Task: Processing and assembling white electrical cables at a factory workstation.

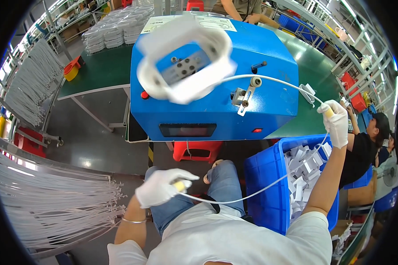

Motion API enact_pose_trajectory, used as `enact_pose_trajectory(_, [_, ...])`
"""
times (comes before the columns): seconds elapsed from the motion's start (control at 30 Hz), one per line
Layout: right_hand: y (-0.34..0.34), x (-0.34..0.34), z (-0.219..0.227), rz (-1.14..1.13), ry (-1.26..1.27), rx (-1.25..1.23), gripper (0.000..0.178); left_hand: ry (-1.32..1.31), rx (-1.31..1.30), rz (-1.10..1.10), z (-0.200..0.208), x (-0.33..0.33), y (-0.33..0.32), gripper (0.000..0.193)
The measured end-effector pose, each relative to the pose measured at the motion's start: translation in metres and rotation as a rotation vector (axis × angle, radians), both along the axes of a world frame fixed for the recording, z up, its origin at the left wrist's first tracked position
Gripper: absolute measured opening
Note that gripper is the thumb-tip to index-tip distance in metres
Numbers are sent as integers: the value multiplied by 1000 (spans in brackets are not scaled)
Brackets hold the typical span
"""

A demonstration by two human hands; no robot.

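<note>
Here: gloved left hand (pixel 159 189), lower centre-left, pinching white cable (pixel 227 202), its long axis sagging then climbing rightward; gloved right hand (pixel 339 126), right of frame, also pinching it, nearer along its length to blurred white ring-shaped piece (pixel 205 80), upper centre.

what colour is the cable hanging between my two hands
The cable is white; it shows best in the head view, the only one.
</note>
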State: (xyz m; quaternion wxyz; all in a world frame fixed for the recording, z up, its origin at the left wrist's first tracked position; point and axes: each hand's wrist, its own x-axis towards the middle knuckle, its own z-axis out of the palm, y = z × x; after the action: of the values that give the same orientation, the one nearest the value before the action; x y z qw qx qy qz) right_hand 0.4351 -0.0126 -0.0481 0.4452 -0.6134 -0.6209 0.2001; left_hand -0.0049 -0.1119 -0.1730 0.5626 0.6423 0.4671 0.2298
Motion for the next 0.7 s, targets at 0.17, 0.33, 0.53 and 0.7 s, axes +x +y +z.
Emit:
enact_pose_trajectory(0.17, [-1,-28,0,54,45,-77,19,-76,-285,-112,-22,39,-2,30])
enact_pose_trajectory(0.33, [1,-35,-9,70,153,-98,22,-257,-343,-164,-65,59,-7,41])
enact_pose_trajectory(0.53, [-1,-62,-4,195,189,-32,16,-126,-258,-63,-96,51,-8,41])
enact_pose_trajectory(0.7, [1,-67,-1,204,225,-127,18,53,-180,27,-120,27,-18,38])
